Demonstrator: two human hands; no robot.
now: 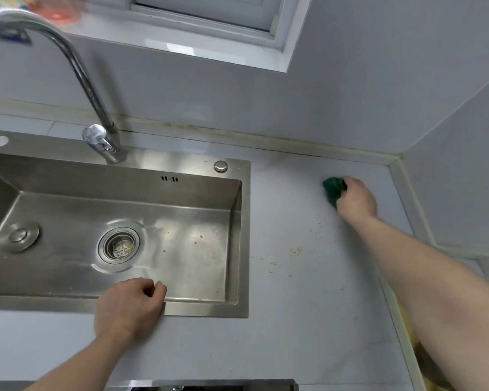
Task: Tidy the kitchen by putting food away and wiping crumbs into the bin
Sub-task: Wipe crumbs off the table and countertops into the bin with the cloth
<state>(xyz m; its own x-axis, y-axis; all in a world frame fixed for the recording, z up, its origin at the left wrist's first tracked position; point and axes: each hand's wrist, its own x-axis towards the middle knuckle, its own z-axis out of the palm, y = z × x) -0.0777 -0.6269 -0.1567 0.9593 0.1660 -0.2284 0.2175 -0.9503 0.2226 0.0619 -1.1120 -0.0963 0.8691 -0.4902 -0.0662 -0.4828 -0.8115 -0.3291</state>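
R hand [356, 199] gripping green sponge [333, 189], axis prob toward wall, crumbs [295, 251] nearer

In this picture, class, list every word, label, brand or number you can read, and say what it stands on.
No text here can be read.
Blue label on the tap's neck: too blurred to read.
Patterned item on the window sill: blurred, no letters legible.
Sink, green sponge, countertop: no print visible.
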